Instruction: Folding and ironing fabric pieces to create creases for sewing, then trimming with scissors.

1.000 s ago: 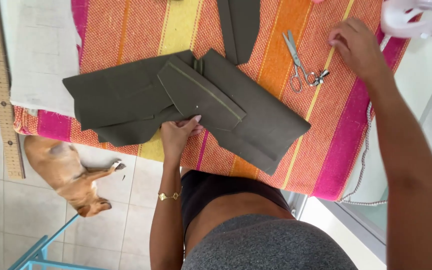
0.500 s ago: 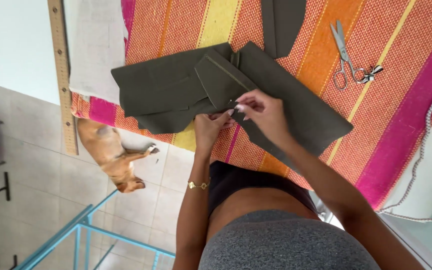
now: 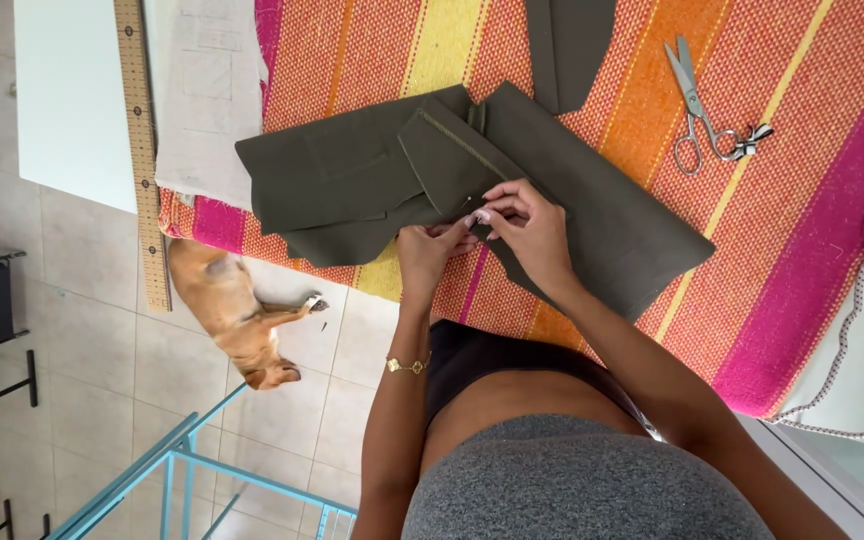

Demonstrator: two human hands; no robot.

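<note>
- Two hands meet at the near edge of the olive fabric [image 3: 372,185], close to the person's body.
- Right hand [image 3: 527,230]: fingers curled, tips pinched together on the fabric's edge.
- Left hand [image 3: 427,255]: fingers drawn together and pressed to the same edge, touching the right hand's fingertips; a gold bracelet [image 3: 407,366] circles its wrist.
- Fabric: several folded olive pieces overlapping, lying flat on a striped cloth [image 3: 802,230] of pink, orange and yellow that covers the worktop.
- Scissors [image 3: 697,110]: on the cloth, well apart from both hands, beyond the right one.
- Second olive strip [image 3: 572,45]: at the far edge of the view.
- Wooden ruler [image 3: 142,150] and pale paper [image 3: 207,100]: beside the cloth, past the left hand.
- Dog [image 3: 237,315]: lying on the tiled floor below the worktop's edge.
</note>
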